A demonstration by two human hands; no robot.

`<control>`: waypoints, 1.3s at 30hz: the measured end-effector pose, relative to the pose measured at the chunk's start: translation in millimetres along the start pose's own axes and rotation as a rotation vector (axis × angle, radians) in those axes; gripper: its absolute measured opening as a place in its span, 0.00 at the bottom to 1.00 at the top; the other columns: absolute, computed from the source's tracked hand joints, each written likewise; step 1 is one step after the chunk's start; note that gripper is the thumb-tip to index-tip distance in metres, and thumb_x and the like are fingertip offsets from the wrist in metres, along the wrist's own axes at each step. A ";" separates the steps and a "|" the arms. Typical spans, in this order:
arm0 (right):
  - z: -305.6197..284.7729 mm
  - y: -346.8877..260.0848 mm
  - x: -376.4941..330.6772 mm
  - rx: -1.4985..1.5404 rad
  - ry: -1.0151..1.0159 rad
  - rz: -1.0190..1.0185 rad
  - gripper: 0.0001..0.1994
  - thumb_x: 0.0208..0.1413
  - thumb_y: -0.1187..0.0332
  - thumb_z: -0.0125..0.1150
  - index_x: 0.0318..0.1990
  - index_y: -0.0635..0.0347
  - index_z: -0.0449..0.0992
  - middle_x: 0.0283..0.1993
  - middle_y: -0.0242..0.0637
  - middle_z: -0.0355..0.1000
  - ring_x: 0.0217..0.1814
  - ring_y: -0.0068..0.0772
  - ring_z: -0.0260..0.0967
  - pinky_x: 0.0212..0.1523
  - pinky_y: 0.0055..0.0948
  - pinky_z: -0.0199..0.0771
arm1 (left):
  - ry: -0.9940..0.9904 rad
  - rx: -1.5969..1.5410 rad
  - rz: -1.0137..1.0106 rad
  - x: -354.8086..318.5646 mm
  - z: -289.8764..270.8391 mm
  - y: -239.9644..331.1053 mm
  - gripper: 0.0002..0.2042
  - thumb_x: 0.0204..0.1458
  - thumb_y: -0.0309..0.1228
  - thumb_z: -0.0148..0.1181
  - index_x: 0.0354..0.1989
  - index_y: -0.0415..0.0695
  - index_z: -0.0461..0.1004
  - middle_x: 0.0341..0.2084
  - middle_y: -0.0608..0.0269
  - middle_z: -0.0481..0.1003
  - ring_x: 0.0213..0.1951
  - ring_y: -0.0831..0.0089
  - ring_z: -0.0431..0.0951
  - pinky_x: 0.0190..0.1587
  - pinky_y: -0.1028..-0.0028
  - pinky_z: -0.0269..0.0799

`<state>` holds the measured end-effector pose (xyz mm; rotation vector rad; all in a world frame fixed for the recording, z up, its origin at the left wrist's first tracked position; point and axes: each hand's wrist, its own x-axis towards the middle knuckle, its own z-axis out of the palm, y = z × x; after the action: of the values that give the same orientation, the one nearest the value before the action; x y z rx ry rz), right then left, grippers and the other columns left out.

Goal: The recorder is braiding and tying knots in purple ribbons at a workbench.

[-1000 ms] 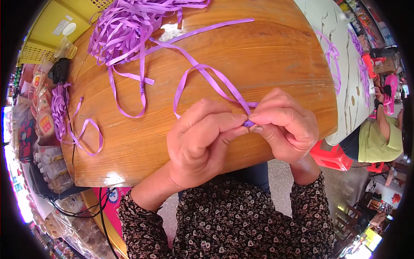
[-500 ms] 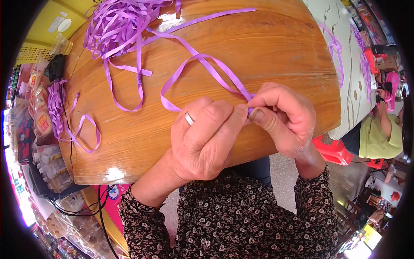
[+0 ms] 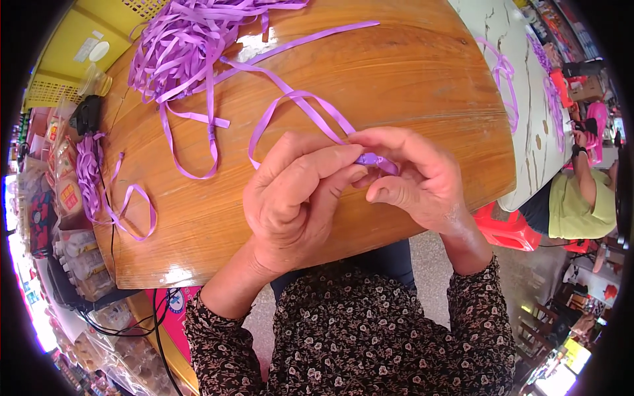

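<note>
The loop of purple ribbon (image 3: 300,112) has tightened as the left hand (image 3: 294,198) and right hand (image 3: 419,175) keep pinching and folding its end, so the fold is progressing.

Ribbon (image 3: 310,109) purple; table (image 3: 409,79) brown wood-grain; sleeves (image 3: 221,343) dark, small floral print; stool (image 3: 505,228) red.

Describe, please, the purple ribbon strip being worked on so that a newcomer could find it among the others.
Start at the round wooden table and go to its near edge, where the left hand and right hand meet. The ribbon strip runs from their fingertips as one long loop across the wood. Unlike the tangled ribbon pile at the far edge, it is pinched in the hands.
</note>
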<state>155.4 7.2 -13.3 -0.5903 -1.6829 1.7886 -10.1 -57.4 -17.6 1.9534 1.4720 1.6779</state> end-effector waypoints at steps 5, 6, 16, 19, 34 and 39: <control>0.3 1.0 3.2 -0.325 0.152 -0.276 0.17 0.48 0.77 0.64 0.48 0.66 0.71 0.38 0.38 0.74 0.39 0.30 0.73 0.40 0.24 0.73 | -0.060 -0.137 -0.212 -1.6 -1.1 2.0 0.09 0.45 0.17 0.61 0.36 0.36 0.76 0.29 0.61 0.71 0.29 0.77 0.69 0.30 0.82 0.62; -2.9 -0.4 5.6 -0.436 0.120 -0.371 0.17 0.47 0.77 0.64 0.46 0.65 0.72 0.37 0.38 0.74 0.37 0.31 0.73 0.37 0.25 0.73 | -0.060 -0.140 -0.210 -1.4 -1.7 2.8 0.09 0.45 0.17 0.61 0.36 0.36 0.76 0.29 0.61 0.71 0.29 0.77 0.69 0.30 0.82 0.62; -6.4 0.9 10.4 -0.630 0.092 -0.607 0.12 0.44 0.83 0.63 0.39 0.68 0.76 0.34 0.42 0.72 0.32 0.33 0.70 0.30 0.26 0.69 | -0.043 -0.385 -0.333 -3.4 3.2 -3.2 0.10 0.47 0.17 0.60 0.38 0.37 0.76 0.28 0.62 0.73 0.31 0.76 0.71 0.33 0.80 0.66; -6.8 0.6 11.3 -0.613 0.108 -0.601 0.12 0.44 0.83 0.63 0.39 0.67 0.76 0.34 0.42 0.72 0.31 0.32 0.69 0.29 0.25 0.68 | -0.072 -0.466 -0.458 -3.7 2.8 -3.7 0.09 0.48 0.17 0.59 0.38 0.37 0.76 0.28 0.64 0.73 0.31 0.78 0.70 0.33 0.81 0.64; -4.8 0.5 12.7 -0.594 0.116 -0.598 0.13 0.41 0.81 0.66 0.38 0.68 0.76 0.32 0.41 0.72 0.30 0.30 0.68 0.28 0.23 0.64 | -0.104 -0.380 -0.370 -3.8 -2.9 0.3 0.07 0.48 0.16 0.58 0.36 0.36 0.76 0.27 0.66 0.69 0.31 0.80 0.66 0.34 0.81 0.60; -3.3 -2.9 12.6 -0.587 0.099 -0.534 0.13 0.41 0.81 0.66 0.38 0.68 0.75 0.32 0.41 0.73 0.30 0.30 0.69 0.29 0.24 0.65 | -0.096 -0.223 -0.253 -4.0 -4.2 -0.1 0.08 0.46 0.16 0.60 0.35 0.36 0.76 0.24 0.66 0.68 0.27 0.79 0.63 0.30 0.80 0.58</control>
<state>149.0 18.3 -9.6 -0.3988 -2.0566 0.8781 -13.1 -62.2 -18.8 1.6331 1.3661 1.5417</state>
